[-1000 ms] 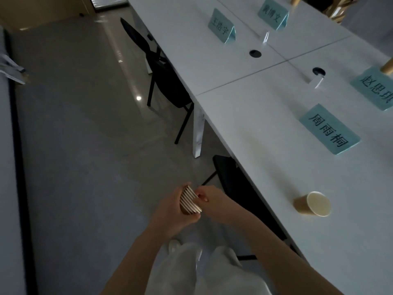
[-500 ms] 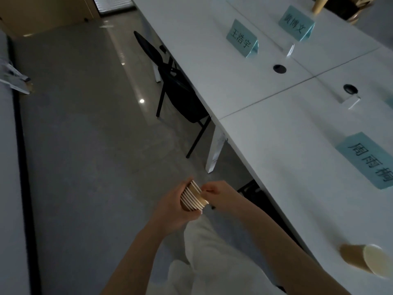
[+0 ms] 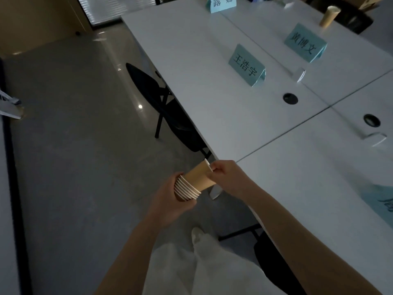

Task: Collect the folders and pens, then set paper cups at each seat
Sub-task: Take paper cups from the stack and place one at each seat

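The left hand (image 3: 170, 201) is wrapped around a nested stack of brown paper cups with white rims (image 3: 187, 191), held on its side over the grey floor just left of the long white surface (image 3: 212, 99). The right hand (image 3: 225, 174) pinches the white rim of the top brown paper cup (image 3: 200, 175), which sticks out most of its length from the stack, its mouth pointing up and to the right toward the surface edge.

On the surface, a folded teal paper name card (image 3: 247, 66) stands in the middle, with a second teal name card (image 3: 305, 43) farther right and a third (image 3: 222, 3) at the far end. Another brown paper cup (image 3: 328, 15) stands upright at the far right. A black folding chair (image 3: 168, 111) is tucked partly under the left edge of the surface.
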`<state>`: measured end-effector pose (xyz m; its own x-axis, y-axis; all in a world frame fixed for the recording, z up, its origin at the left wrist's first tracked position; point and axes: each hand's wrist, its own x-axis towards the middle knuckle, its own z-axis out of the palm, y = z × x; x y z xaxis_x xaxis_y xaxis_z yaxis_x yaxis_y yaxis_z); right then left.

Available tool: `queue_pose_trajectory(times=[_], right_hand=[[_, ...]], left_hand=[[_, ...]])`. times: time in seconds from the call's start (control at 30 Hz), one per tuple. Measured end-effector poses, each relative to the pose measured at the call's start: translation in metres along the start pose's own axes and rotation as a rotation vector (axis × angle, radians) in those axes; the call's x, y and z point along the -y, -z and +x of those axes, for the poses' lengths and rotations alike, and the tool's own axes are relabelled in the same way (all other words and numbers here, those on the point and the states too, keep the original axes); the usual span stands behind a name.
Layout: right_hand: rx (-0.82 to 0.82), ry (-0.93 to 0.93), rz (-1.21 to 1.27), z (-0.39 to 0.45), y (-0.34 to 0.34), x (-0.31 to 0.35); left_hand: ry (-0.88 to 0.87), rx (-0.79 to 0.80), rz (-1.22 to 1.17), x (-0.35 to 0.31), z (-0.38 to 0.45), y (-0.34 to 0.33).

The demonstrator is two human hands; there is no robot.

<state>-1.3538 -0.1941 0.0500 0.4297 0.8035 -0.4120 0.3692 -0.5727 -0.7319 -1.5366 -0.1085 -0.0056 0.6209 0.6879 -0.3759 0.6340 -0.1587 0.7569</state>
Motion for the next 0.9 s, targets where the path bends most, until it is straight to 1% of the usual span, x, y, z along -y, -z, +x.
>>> queue_pose_trajectory(times=[0.13, 0.27, 0.43, 0.6, 0.67, 0.77, 0.83, 0.9], right_hand=[[-0.065, -0.089, -0.013, 0.033, 0.008, 0.001], [-0.130, -0.137, -0.003, 0.075, 0.005, 0.012], [-0.274, -0.223, 0.036, 0.139, 0.001, 0.036], [-0.329, -0.272, 0.047, 0.194, -0.003, 0.065], [-0.364, -0.268, -0.002, 0.216, -0.001, 0.075], [-0.399, -0.250, -0.174, 0.243, 0.008, 0.087], [-0.431, -0.271, -0.257, 0.256, 0.017, 0.089], [-0.431, -0.308, -0.338, 0.273, 0.025, 0.085]], left_hand=[[0.060, 0.015, 0.008, 0.008, 0.039, 0.018], [0.062, 0.015, 0.033, 0.012, 0.086, 0.056], [-0.015, 0.048, 0.026, 0.010, 0.152, 0.119], [-0.086, 0.051, 0.029, 0.011, 0.208, 0.170], [-0.086, 0.053, 0.021, 0.012, 0.229, 0.184], [-0.093, 0.069, 0.006, 0.015, 0.255, 0.196], [-0.104, 0.085, 0.010, 0.015, 0.264, 0.201], [-0.120, 0.093, 0.015, 0.015, 0.274, 0.204]])
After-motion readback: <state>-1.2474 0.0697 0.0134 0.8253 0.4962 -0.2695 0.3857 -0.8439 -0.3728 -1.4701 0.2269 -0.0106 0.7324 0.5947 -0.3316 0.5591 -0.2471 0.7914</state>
